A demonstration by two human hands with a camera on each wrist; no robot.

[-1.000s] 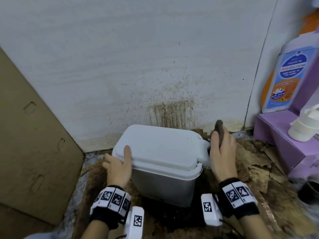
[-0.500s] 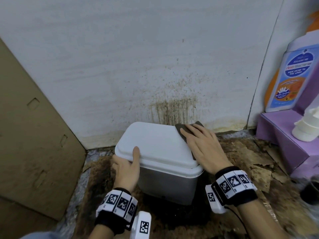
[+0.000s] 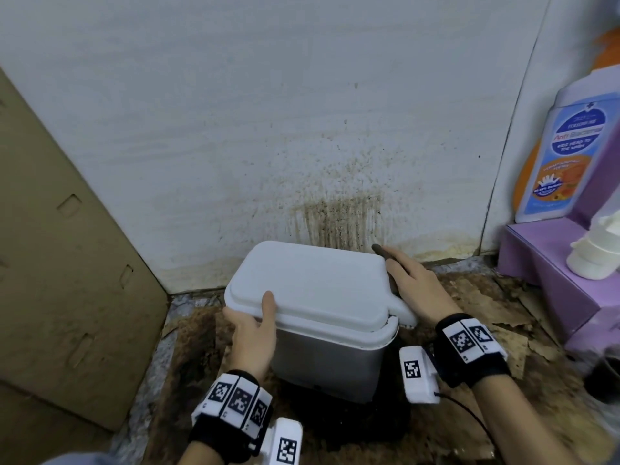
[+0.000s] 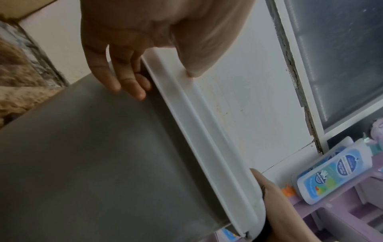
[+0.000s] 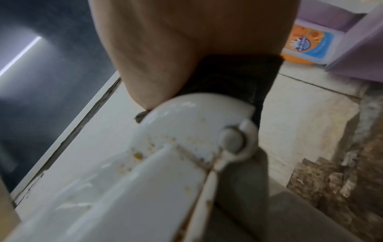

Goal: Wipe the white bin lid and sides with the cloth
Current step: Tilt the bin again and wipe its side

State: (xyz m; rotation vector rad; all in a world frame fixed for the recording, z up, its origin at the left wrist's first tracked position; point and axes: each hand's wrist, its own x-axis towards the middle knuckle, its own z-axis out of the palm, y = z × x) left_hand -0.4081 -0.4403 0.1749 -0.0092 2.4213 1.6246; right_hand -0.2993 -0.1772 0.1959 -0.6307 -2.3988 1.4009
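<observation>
The bin has a white lid on a grey body and stands against the stained wall. My left hand grips the lid's front left corner, thumb on top and fingers under the rim. My right hand lies along the lid's right edge with its fingers stretched out. It presses the dark cloth against that edge. In the right wrist view the cloth sits between my palm and the spotted lid hinge. Most of the cloth is hidden under the hand.
A cardboard sheet leans at the left. A purple stand at the right carries a blue-labelled wash bottle and a white pump top. The floor around the bin is brown, dirty and peeling.
My right hand has slid with the cloth from the top of the lid to its right edge. The left hand has kept its hold on the front left corner.
</observation>
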